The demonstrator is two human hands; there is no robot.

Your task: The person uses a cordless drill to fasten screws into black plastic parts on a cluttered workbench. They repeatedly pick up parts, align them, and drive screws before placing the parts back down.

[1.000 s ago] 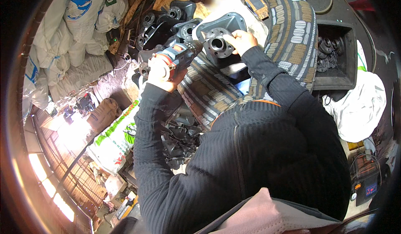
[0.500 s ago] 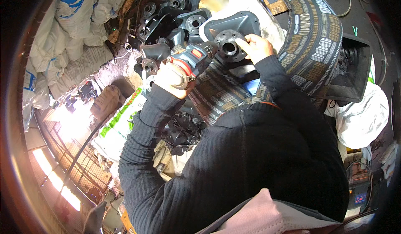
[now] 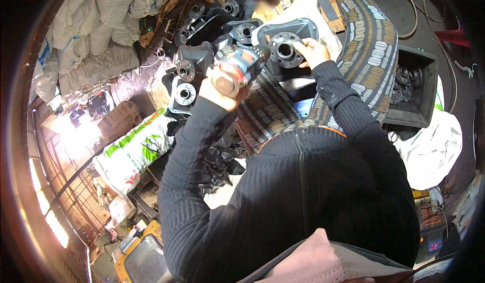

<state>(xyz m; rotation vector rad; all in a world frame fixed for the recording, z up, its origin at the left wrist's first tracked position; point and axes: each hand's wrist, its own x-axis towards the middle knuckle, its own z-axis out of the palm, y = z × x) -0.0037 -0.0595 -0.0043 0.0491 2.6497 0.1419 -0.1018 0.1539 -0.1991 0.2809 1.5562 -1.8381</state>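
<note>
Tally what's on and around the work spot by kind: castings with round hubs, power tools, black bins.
Hub castings: about 6, one steadied by the right hand – casting, and about 5 more in the pile; the pile overlaps, so the count is rough
Power tool: 1, in the left hand
Black bin: 1
Total: about 8

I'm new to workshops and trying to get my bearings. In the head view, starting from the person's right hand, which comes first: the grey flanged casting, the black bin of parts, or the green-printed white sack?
From the right hand:
1. Grey flanged casting, under the fingers.
2. Black bin of parts, off to the right.
3. Green-printed white sack, far lower left.
</note>
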